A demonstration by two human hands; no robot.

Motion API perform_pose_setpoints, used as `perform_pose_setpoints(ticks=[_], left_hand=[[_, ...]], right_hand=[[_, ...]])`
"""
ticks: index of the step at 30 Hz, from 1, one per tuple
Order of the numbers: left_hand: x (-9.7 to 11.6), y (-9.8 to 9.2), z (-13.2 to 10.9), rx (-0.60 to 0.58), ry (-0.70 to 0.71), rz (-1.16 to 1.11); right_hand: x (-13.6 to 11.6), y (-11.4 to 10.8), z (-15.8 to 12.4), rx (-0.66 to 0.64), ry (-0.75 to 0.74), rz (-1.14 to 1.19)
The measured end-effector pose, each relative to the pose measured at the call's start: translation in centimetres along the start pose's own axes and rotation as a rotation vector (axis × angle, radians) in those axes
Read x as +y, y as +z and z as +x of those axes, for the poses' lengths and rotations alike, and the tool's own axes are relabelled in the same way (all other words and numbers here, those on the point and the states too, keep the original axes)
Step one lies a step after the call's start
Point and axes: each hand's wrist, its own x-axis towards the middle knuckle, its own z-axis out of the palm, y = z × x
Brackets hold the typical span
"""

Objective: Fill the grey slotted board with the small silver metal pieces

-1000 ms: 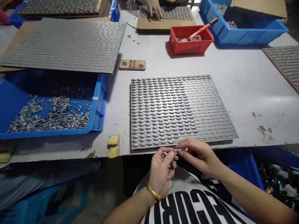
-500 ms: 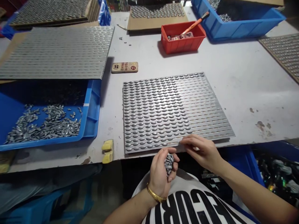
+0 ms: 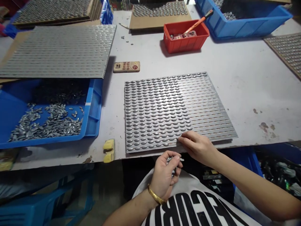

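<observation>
Curled around a handful of small grey leaf-shaped metal pieces (image 3: 173, 172), my left hand (image 3: 166, 175) is below the table's front edge. One piece sticks out by its thumb and forefinger. My right hand (image 3: 197, 146) rests at the near edge of a grey slotted board (image 3: 209, 110), fingertips pinched together at the end of the lowest row; whatever they pinch is hidden. Rows of the same oval pieces (image 3: 155, 110) cover the board's left part and run along its far edge. The right part shows bare slots.
A blue bin (image 3: 94, 110) of loose pieces stands left, partly under another slotted board (image 3: 58, 51). Beyond are a wooden tag (image 3: 126, 67), a red box (image 3: 185, 45) with an orange-handled tool, and a blue crate (image 3: 249, 28). Yellow clips (image 3: 108, 150) sit at the front edge.
My left thumb has closed over the handful, pushing a piece outward. My right hand has shifted slightly left along the board's near edge. The view has tilted a little.
</observation>
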Motion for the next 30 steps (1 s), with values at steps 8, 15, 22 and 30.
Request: perform_pose_setpoints(ticks=[8, 15, 22, 30], left_hand=[[0.0, 0.0, 0.0, 0.065, 0.098, -0.042], [-0.4, 1.1, 0.4, 0.058, 0.1, -0.019], [-1.1, 1.9, 0.9, 0.064, 0.088, -0.009], [-1.1, 2.0, 1.3, 0.03, 0.077, -0.015]], right_hand=[[-1.6, -3.2, -0.5, -0.053, 0.163, 0.575], [-3.2, -1.8, -2.0, -0.002, 0.576, 1.049], [-3.5, -1.1, -3.3, 0.094, 0.53, 1.066], [-2.3, -1.5, -2.9, 0.019, 0.421, 1.035]])
